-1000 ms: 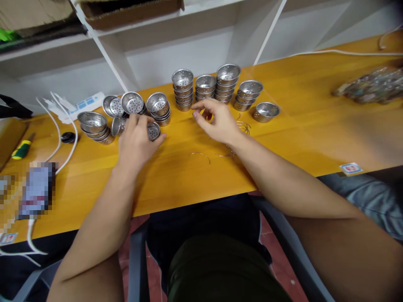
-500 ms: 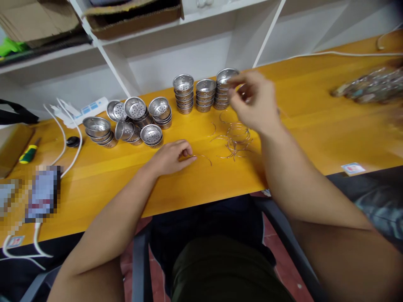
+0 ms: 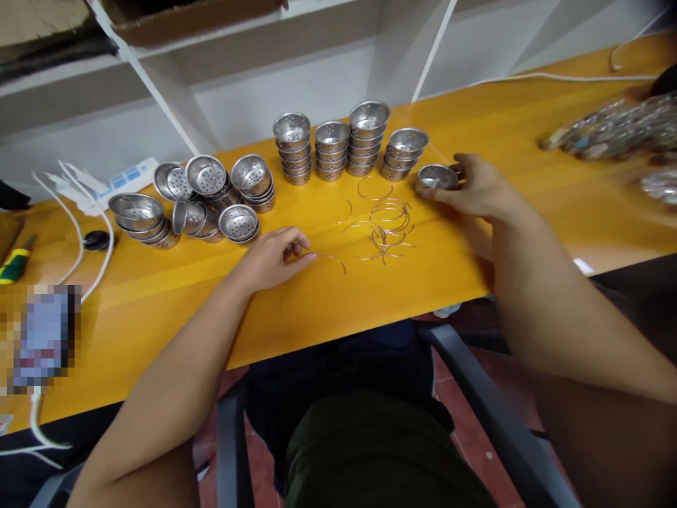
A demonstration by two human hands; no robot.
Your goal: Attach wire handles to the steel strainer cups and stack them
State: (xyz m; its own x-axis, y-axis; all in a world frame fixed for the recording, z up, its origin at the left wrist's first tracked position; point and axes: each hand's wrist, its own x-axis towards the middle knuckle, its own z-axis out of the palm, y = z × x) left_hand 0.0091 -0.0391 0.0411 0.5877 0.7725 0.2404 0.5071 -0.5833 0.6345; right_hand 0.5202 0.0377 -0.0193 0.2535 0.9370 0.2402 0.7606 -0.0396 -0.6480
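- Shelving (image 3: 285, 70): pale, divided by uprights, along the back.
- Tabletop (image 3: 296, 317): yellow-brown and glossy, running across the whole view and carrying everything below.
- Chair (image 3: 476, 377): grey armrests, beneath the near edge, over a reddish floor.
- Wrapped heap (image 3: 613, 130): small items in clear plastic, at the far right.
- Left cluster (image 3: 206, 176): perforated metal cups, nested in several stacks, some leaning or tipped on their sides.
- Four stacks (image 3: 331, 152): the same kind of cup, nested upright in a row near the shelving, right of the cluster.
- Right hand (image 3: 479, 185): at the lone cup, thumb against its near side and the other fingers at its right rim; how firmly they grip cannot be told.
- Left hand (image 3: 278, 259): rests just in front of the cluster, fingers loosely curled, thumb stretched out a little apart from them.
- Power strip (image 3: 127, 180): white and blue, at the back left, cables beside it.
- Wire pile (image 3: 388, 219): thin curved pieces overlapping, between the hands.
- Lone cup (image 3: 438, 175): upright, opening upward, just right of the four stacks.
- Screwdriver (image 3: 15, 265): green and yellow handle, far left.
- Single wire (image 3: 337, 262): curved, one end at the left thumb's tip; contact is unclear.
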